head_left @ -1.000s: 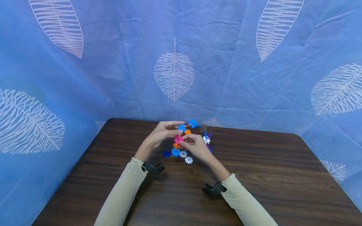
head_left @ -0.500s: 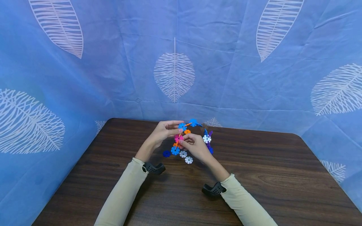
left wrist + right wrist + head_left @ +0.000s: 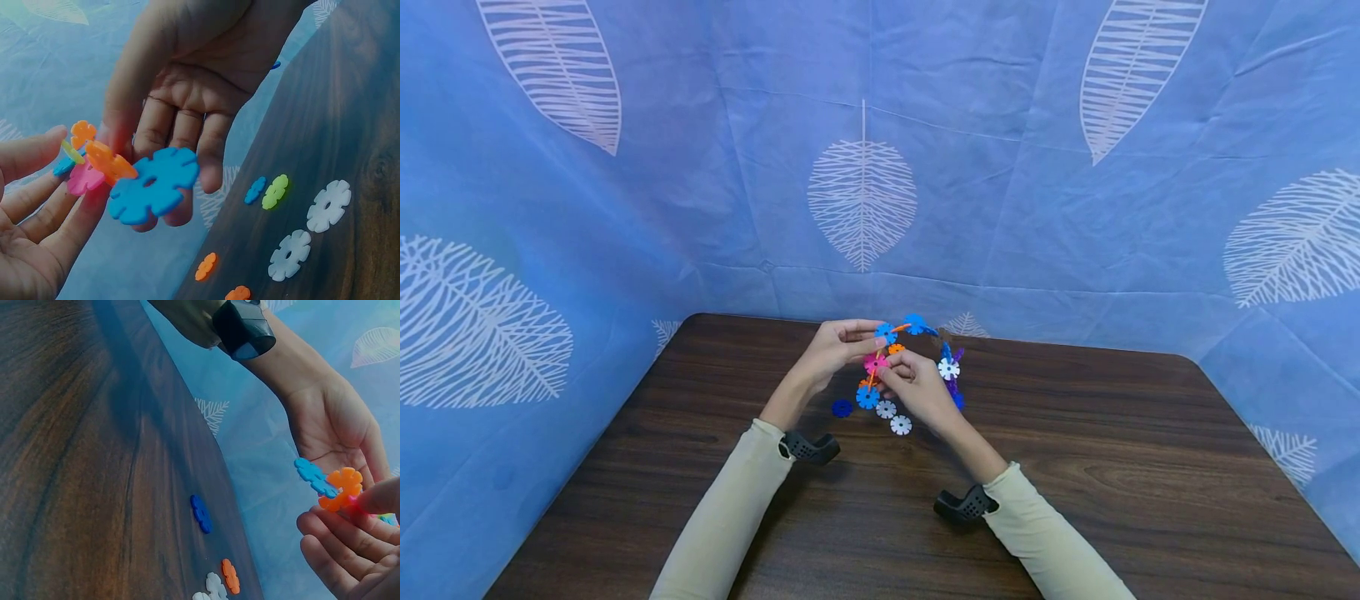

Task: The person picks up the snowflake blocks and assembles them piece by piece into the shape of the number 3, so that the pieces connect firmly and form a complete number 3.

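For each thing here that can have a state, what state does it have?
Disc chain: joined together, held by both hands.
Left hand: holding the chain near an upper light blue disc.
Right hand: pinching the chain near its pink disc.
Dark blue disc: loose, lying on the table.
Two white discs: loose, lying near each other.
Orange disc near these: loose.
Black wristbands: worn, one on each wrist.

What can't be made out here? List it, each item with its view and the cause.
- Head view: how the pieces of the disc chain slot together, too small.
- Right wrist view: most of the pink disc, hidden by the thumb of the right hand.
- Right wrist view: a white disc, cut off by the bottom edge.
- Left wrist view: an orange disc, cut off likewise.
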The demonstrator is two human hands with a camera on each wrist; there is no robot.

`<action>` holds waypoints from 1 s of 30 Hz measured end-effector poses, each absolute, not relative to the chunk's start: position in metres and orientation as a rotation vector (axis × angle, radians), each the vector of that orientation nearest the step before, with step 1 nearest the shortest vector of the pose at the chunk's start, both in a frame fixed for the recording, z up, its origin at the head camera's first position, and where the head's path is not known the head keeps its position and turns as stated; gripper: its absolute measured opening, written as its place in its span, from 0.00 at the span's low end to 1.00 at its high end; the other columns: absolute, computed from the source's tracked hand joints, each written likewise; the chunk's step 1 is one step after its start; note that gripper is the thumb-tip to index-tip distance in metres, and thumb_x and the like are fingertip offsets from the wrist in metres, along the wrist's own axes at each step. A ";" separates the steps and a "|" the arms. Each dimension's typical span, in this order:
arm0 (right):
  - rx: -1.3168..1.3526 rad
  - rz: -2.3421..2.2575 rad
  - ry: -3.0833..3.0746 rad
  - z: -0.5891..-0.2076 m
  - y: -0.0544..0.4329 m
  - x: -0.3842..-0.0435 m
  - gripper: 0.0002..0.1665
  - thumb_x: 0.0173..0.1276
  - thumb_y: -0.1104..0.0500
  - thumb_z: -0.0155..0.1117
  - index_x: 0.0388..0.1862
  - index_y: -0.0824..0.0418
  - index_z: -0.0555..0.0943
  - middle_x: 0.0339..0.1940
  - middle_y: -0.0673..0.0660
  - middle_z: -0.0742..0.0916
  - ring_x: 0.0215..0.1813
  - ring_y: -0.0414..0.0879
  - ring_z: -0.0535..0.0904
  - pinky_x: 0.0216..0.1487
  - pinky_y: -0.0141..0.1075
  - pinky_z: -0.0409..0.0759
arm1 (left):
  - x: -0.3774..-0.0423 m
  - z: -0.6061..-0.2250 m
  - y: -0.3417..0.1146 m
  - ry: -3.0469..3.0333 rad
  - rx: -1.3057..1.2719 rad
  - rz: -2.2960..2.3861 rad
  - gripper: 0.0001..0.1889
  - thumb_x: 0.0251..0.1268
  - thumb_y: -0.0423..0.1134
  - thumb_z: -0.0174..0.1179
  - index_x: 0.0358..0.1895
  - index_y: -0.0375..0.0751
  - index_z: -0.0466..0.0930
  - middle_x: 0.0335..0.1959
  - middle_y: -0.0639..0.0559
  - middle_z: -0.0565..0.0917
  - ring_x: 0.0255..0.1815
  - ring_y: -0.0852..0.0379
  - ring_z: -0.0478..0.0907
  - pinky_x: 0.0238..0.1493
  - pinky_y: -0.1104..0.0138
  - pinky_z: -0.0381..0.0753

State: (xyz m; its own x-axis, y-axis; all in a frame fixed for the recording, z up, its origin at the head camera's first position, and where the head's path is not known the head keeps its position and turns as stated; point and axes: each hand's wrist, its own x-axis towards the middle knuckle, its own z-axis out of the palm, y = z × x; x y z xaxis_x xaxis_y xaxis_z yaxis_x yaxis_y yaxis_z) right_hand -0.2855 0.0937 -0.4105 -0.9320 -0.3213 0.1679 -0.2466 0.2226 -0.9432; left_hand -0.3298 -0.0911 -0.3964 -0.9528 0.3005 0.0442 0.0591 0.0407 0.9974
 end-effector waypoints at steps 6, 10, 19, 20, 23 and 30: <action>-0.587 -1.861 2.410 -0.413 0.092 -0.285 0.13 0.80 0.61 0.56 0.46 0.71 0.80 0.39 0.68 0.89 0.37 0.50 0.88 0.46 0.50 0.88 | -0.328 -0.396 -0.088 2.095 0.382 2.054 0.23 0.71 0.37 0.65 0.66 0.34 0.77 0.58 0.36 0.84 0.56 0.41 0.86 0.57 0.52 0.86; -0.666 -1.752 2.404 -0.414 0.089 -0.283 0.12 0.79 0.60 0.57 0.45 0.70 0.80 0.40 0.66 0.89 0.39 0.50 0.89 0.48 0.50 0.89 | -0.329 -0.395 -0.090 2.077 0.363 2.130 0.23 0.71 0.36 0.64 0.66 0.33 0.77 0.57 0.36 0.84 0.54 0.41 0.86 0.58 0.48 0.84; -0.638 -1.805 2.445 -0.413 0.092 -0.285 0.14 0.79 0.59 0.57 0.46 0.71 0.81 0.37 0.68 0.89 0.36 0.49 0.87 0.45 0.48 0.89 | -0.331 -0.391 -0.096 2.105 0.358 2.073 0.24 0.71 0.39 0.65 0.66 0.35 0.78 0.57 0.39 0.85 0.48 0.52 0.88 0.56 0.53 0.86; -0.633 -1.807 2.453 -0.413 0.093 -0.286 0.14 0.80 0.59 0.57 0.46 0.71 0.81 0.37 0.68 0.89 0.35 0.47 0.86 0.44 0.48 0.88 | -0.331 -0.391 -0.096 2.111 0.358 2.063 0.23 0.71 0.40 0.66 0.66 0.36 0.78 0.57 0.39 0.85 0.48 0.53 0.88 0.56 0.53 0.86; -0.634 -1.797 2.484 -0.412 0.094 -0.288 0.14 0.80 0.59 0.57 0.46 0.71 0.82 0.35 0.68 0.88 0.33 0.45 0.83 0.42 0.45 0.87 | -0.332 -0.391 -0.096 2.121 0.364 2.044 0.24 0.70 0.41 0.66 0.66 0.36 0.78 0.57 0.39 0.86 0.48 0.54 0.88 0.56 0.53 0.86; -0.637 -1.786 2.518 -0.412 0.094 -0.288 0.15 0.80 0.57 0.57 0.46 0.69 0.82 0.35 0.68 0.88 0.34 0.54 0.83 0.37 0.37 0.85 | -0.332 -0.393 -0.095 2.106 0.389 2.043 0.22 0.71 0.40 0.65 0.63 0.34 0.80 0.53 0.40 0.88 0.46 0.56 0.89 0.60 0.49 0.83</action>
